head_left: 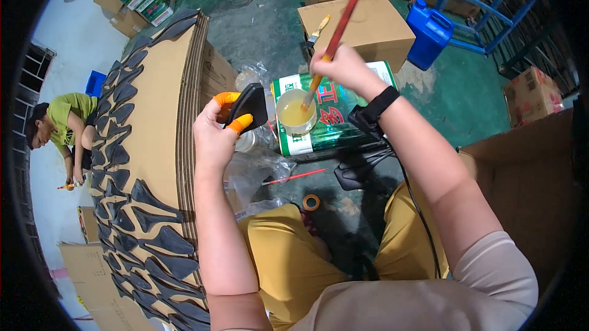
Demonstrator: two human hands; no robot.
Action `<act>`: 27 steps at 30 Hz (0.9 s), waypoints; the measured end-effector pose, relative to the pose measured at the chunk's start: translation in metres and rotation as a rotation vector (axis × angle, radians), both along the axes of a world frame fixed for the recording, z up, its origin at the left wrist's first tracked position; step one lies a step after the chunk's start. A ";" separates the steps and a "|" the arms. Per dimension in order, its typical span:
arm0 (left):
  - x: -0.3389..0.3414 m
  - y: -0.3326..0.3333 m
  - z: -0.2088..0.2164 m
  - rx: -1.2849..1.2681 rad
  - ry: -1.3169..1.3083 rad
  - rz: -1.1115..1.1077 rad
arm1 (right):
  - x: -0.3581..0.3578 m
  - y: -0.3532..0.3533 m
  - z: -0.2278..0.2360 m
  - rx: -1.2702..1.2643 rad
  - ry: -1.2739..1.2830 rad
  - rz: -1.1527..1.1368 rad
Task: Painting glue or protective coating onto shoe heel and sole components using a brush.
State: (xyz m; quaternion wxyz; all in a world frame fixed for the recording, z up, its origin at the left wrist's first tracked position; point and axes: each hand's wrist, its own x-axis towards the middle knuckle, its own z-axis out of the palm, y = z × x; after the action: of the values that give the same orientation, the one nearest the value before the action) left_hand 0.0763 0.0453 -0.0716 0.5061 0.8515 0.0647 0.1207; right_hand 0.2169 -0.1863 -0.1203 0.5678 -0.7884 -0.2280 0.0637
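Note:
My left hand (211,141), with orange finger covers on the thumb and a finger, grips a black curved piece (256,104) by its edge. My right hand (351,73) is closed around a paintbrush (341,30) with a long red and orange handle. The brush slants down, its bristles inside a round cup (297,127) of yellowish liquid. Whether the tip touches the liquid is hard to tell. Under the cup is a green and white tin (334,138). A black strap with a device sits on my right wrist.
Left of me, stacked cardboard sheets (153,122) carry many black pieces (162,242). Cartons (362,30) with brushes and a blue jug (427,33) stand ahead. A tape roll (311,202) and red brush (297,176) lie on the floor. Another person (70,122) crouches far left.

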 end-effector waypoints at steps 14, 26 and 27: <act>-0.001 -0.003 -0.001 0.138 -0.090 -0.042 | -0.030 -0.023 0.095 0.539 0.199 0.117; -0.001 -0.011 0.004 0.132 -0.131 -0.077 | -0.033 -0.023 0.096 0.538 0.102 0.130; -0.001 -0.012 0.006 0.187 -0.140 -0.083 | -0.034 -0.021 0.097 0.577 0.095 0.163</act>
State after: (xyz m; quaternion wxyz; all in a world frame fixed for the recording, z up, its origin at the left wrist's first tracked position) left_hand 0.0755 0.0332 -0.0653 0.4321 0.8865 -0.0176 0.1644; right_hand 0.1833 -0.2075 -0.0235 0.7715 -0.5697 -0.2723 0.0781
